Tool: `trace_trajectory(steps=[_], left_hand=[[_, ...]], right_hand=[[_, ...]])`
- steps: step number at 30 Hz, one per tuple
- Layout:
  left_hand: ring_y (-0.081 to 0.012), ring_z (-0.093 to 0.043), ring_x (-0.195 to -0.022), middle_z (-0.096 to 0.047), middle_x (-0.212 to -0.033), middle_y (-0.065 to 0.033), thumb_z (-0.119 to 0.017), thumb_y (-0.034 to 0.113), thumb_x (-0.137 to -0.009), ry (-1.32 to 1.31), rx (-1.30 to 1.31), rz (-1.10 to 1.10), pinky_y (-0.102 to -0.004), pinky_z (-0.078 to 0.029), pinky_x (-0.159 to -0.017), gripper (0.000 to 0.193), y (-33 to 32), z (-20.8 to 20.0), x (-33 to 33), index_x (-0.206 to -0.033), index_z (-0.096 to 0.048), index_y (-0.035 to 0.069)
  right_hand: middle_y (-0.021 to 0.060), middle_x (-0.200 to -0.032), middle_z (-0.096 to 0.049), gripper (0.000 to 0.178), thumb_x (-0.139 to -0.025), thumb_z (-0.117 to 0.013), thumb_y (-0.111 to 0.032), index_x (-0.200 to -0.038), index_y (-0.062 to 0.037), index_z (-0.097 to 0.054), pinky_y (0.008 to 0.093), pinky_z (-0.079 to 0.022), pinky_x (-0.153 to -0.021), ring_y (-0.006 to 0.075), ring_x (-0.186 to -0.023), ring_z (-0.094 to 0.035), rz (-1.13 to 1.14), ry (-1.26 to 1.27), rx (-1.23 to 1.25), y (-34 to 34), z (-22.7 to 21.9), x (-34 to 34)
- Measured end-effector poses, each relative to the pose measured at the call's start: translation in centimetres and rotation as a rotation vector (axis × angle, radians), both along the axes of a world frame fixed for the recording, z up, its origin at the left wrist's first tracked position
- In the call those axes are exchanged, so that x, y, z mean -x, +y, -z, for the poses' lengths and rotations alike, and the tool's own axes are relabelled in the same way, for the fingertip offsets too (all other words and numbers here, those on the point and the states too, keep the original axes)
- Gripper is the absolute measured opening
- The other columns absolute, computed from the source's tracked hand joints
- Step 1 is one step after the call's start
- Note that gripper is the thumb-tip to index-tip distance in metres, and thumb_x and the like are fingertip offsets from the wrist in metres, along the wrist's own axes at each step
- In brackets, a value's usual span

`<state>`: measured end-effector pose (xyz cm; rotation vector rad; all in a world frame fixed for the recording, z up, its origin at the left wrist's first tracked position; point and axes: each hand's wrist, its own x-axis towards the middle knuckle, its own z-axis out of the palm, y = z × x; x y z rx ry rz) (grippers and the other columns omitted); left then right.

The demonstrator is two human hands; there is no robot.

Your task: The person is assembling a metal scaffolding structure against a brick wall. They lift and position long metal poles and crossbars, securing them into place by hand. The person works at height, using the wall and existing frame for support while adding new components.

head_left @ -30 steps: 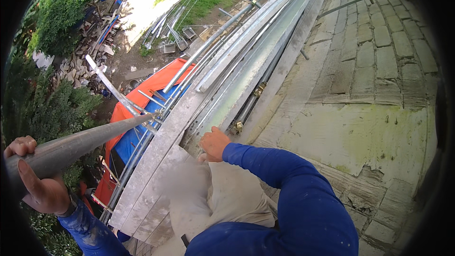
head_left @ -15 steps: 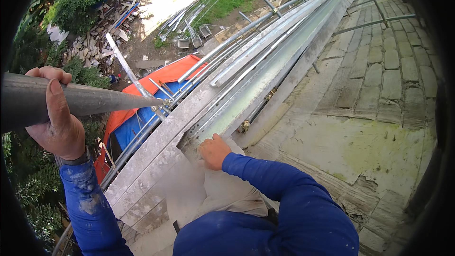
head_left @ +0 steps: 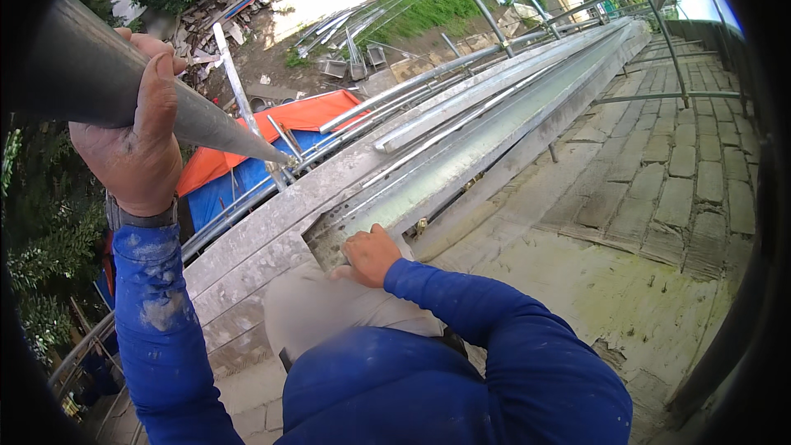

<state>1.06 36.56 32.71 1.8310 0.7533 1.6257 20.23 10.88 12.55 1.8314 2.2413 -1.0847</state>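
Note:
My left hand (head_left: 136,144), raised at the left, is wrapped round a thick grey metal scaffold pole (head_left: 210,128). The pole slants from the upper left down toward the railing joint. My right hand (head_left: 369,255) is low in front of me, over my bent knee and beside the near end of a long metal plank (head_left: 461,177). Its fingers are curled, with the thumb toward my knee. What lies under them, if anything, is hidden. Pale trousers (head_left: 309,301) cover the knee, which is against the grey scaffold boards (head_left: 247,255).
Scaffold rails (head_left: 387,111) run along the left edge, with a drop beyond. Below are an orange tarp (head_left: 321,111), blue sheeting (head_left: 247,177), scrap wood and metal lengths (head_left: 350,25). A block wall (head_left: 651,165) rises at the right, crossed by a metal tube (head_left: 659,97).
My left hand and the near part of the pole have shifted up and right in view. The right hand has shifted only slightly. The view has turned, with the plank lying at a flatter slant.

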Motion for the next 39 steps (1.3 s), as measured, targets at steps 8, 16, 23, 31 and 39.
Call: trace_trajectory(steps=[8, 16, 23, 31, 39], left_hand=[[-0.0176, -0.065, -0.089, -0.068, -0.102, -0.0093, -0.072, 0.011, -0.093, 0.097, 0.067, 0.05, -0.0327, -0.051, -0.085, 0.038, -0.1, 0.1, 1.3, -0.124, -0.054, 0.0], [-0.028, -0.059, -0.121, -0.058, -0.133, -0.0172, -0.072, 0.041, -0.092, 0.501, 0.326, -0.298, -0.0401, -0.047, -0.102, 0.07, -10.6, 10.0, 8.0, -0.143, -0.047, 0.0], [-0.0298, -0.057, -0.125, -0.055, -0.14, -0.0203, -0.067, 0.048, -0.095, -0.124, 1.631, -0.06, -0.039, -0.048, -0.102, 0.075, -26.9, 28.6, 4.4, -0.144, -0.045, -0.004], [-0.0306, -0.068, -0.105, -0.06, -0.129, -0.0161, -0.066, 0.04, -0.096, -0.706, 1.838, 0.305, -0.0439, -0.058, -0.086, 0.058, -29.9, 29.8, -0.8, -0.136, -0.053, 0.001], [-0.025, -0.071, -0.07, -0.068, -0.097, -0.0142, -0.058, 0.02, -0.097, -0.934, 1.729, 0.313, -0.0335, -0.058, -0.056, 0.03, -33.3, 30.8, -3.8, -0.118, -0.055, -0.001]], right_hand=[[0.0131, -0.085, -0.071, 0.061, -0.084, -0.065, -0.066, -0.089, -0.0054, -0.072, 0.0413, -0.041, -0.08, 0.0284, -0.087, -0.067, -0.113, -0.041, 0.025, 1.3, -0.4, 0.3], [0.0166, -0.077, -0.068, 0.062, -0.084, -0.068, -0.064, -0.083, -0.0014, -0.069, 0.0448, -0.045, -0.074, 0.0339, -0.078, -0.066, -0.175, -0.005, -0.017, 2.5, 1.4, 0.6], [0.0222, -0.059, -0.056, 0.06, -0.082, -0.077, -0.053, -0.066, 0.0023, -0.061, 0.0477, -0.043, -0.056, 0.0403, -0.056, -0.056, -0.178, 0.085, 0.019, 3.6, 1.6, 0.8], [0.0191, -0.06, -0.055, 0.053, -0.088, -0.077, -0.043, -0.07, 0.0033, -0.058, 0.0432, -0.042, -0.058, 0.0311, -0.055, -0.05, -0.196, 0.078, 0.183, 3.0, -0.5, 1.2], [0.0186, -0.076, -0.06, 0.043, -0.093, -0.071, -0.04, -0.087, 0.0017, -0.062, 0.0414, -0.047, -0.069, 0.0318, -0.073, -0.062, -0.326, 0.049, 0.384, 2.1, -2.7, 0.1]])
